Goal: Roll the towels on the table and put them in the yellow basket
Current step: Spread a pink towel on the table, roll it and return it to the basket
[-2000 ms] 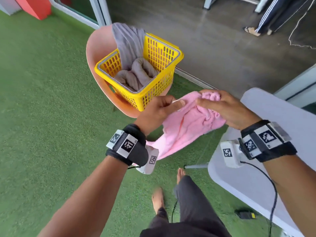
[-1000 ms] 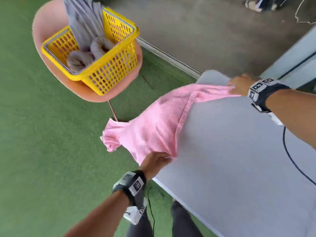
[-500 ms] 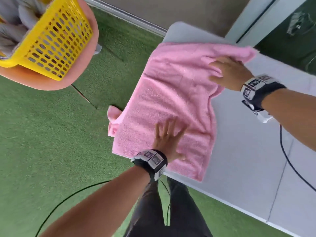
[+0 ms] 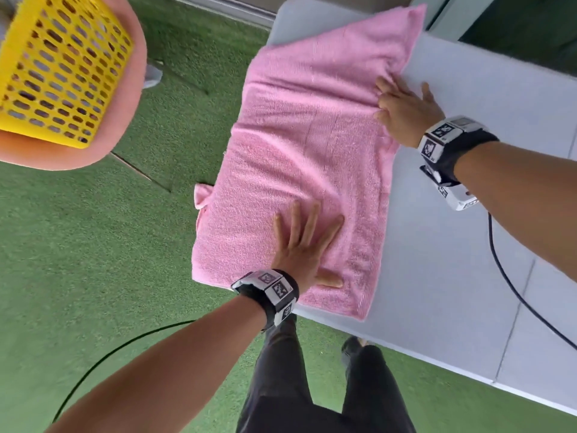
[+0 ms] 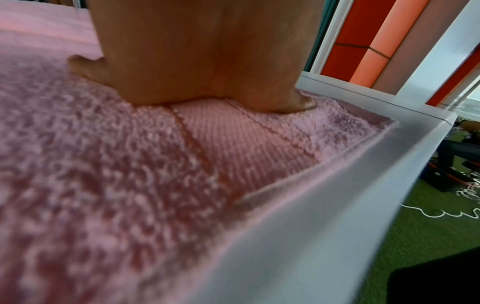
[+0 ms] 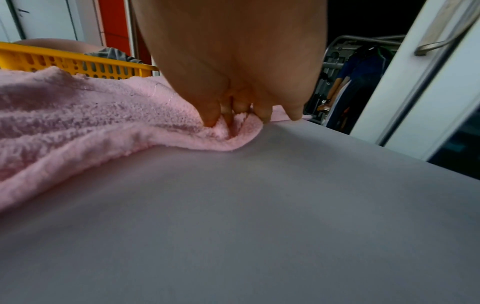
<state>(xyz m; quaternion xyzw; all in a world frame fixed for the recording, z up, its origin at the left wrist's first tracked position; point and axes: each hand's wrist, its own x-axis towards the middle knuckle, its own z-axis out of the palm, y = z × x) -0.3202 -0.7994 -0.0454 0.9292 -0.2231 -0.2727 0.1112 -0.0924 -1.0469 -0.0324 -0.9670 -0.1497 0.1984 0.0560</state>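
Note:
A pink towel [image 4: 299,145] lies spread over the left end of the pale grey table [image 4: 468,245], its left side hanging over the edge. My left hand [image 4: 307,235] lies flat on the towel's near part, fingers spread straight; the left wrist view shows the palm [image 5: 207,51] pressing the towel [image 5: 103,164]. My right hand [image 4: 402,110] presses on the towel's right edge. In the right wrist view its fingertips [image 6: 210,121] push a small fold of the towel [image 6: 78,123] against the table [image 6: 259,205]. The yellow basket [image 4: 62,67] stands at the upper left.
The basket sits on a pink round chair [image 4: 137,89] on green turf [image 4: 93,245], left of the table; a grey towel [image 6: 114,54] shows inside it. A black cable [image 4: 512,285] crosses the table on the right. My legs [image 4: 312,385] stand at the near table edge.
The pink towel went from in front of the basket onto the table and now lies spread. My right hand slid to its right edge; my left hand stays flat on it.

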